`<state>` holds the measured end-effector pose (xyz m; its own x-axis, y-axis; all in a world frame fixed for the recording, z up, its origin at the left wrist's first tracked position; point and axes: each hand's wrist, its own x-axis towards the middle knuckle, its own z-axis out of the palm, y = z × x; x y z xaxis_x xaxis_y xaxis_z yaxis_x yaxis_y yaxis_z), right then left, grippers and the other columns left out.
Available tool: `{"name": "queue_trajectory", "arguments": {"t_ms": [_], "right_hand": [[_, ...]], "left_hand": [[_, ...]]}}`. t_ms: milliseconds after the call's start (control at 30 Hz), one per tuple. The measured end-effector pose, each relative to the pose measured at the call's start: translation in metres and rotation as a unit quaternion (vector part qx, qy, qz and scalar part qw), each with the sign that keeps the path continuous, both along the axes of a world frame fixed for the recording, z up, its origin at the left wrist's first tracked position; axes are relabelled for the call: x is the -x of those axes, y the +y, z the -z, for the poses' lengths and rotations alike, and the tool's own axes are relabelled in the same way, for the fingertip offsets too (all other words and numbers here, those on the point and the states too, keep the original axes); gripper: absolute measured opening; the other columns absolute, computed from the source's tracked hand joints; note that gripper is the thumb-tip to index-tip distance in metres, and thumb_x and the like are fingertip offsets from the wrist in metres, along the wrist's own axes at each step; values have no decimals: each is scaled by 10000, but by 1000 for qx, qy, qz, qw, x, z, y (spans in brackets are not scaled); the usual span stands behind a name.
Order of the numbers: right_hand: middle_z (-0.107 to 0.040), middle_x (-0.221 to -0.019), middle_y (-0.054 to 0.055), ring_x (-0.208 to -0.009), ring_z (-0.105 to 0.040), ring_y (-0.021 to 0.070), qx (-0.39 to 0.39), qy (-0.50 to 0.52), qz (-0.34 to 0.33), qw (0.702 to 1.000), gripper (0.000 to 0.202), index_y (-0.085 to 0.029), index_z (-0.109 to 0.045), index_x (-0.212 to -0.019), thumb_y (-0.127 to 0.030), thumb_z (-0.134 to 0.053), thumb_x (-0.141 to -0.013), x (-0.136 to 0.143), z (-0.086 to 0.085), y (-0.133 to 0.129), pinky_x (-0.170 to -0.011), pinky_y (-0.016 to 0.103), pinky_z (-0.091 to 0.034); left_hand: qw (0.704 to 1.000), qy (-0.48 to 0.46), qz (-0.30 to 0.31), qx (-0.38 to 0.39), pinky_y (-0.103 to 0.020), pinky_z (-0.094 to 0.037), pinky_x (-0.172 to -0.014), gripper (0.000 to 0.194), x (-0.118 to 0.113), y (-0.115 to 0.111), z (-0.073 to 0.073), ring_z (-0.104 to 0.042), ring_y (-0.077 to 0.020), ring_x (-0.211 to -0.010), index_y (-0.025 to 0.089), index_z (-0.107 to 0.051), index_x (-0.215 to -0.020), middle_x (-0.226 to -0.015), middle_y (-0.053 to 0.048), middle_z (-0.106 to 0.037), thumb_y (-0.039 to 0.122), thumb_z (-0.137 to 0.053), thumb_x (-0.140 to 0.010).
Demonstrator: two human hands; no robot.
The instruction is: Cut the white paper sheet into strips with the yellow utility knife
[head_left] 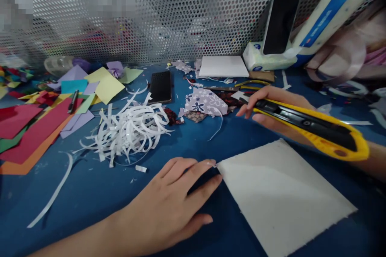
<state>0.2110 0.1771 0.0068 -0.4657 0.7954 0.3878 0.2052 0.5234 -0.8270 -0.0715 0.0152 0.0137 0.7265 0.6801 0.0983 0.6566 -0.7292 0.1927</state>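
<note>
We seem to be readying a cut: our right hand (pixel 286 96) has its fingers wrapped around the yellow cutter (pixel 310 123), above the pale board (pixel 286 196) toward the table's (pixel 99 192) near right corner. Our left hand (pixel 181 200) lies loose, fingers spread. Cutting would call for steadying the board. Its nearest corner is cut off; we cannot make out the blade.

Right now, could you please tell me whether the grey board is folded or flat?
Flat: the grey board lies spread on the blue table, its visible face showing no crease.
</note>
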Motion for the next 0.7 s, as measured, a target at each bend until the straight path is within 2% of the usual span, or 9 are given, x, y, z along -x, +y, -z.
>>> {"name": "queue_trajectory", "arguments": {"t_ms": [100, 233, 333, 467, 700], "right_hand": [[-780, -920, 72, -767, -717, 214, -60, -63, -32, 996, 225, -245, -680, -950, -439, -757, -866, -9, 6, 8, -774, 344, -556], [-779, -921, 63, -768, -717, 204, -29, -40, -37, 998, 198, -238, -666, -955, -412, -737, -891, -15, 12, 15, -742, 314, -550], [-774, -876, 51, -735, -707, 184, -37, -43, -17, 998, 217, -234, -660, -923, -442, -716, -900, -13, 14, 12, -741, 303, -537], [-776, -864, 52, -742, -722, 183, -44, -64, -30, 997, 206, -236, -674, -913, -437, -713, -893, -11, 12, 8, -721, 296, -537], [-765, -833, -16, -735, -741, 227, -38, -76, -32, 996, 109, -330, -718, -908, -407, -763, -845, -12, 16, 9, -658, 339, -544]], "left_hand": [[1000, -12, 14, -12, -405, -299, -1101, 432, 2, 0, 0, -453, -246, -1270, 168, -517, -1452, -1540, -53, -501, 375, -327, -1124], [999, -6, 21, -30, -385, -253, -1101, 462, 2, 0, 1, -466, -223, -1247, 155, -530, -1442, -1552, -24, -515, 389, -276, -1136], [998, -2, 28, -50, -374, -258, -1095, 471, 2, 1, 2, -482, -215, -1216, 135, -535, -1440, -1529, -14, -548, 380, -272, -1137], [997, 19, 36, -65, -360, -286, -1078, 477, 2, 4, 5, -496, -207, -1187, 138, -526, -1461, -1538, 2, -541, 388, -289, -1131], [992, 58, 45, -100, -349, -340, -1054, 498, 0, 3, 3, -503, -208, -1174, 174, -548, -1470, -1550, 26, -527, 458, -360, -1106]]}}
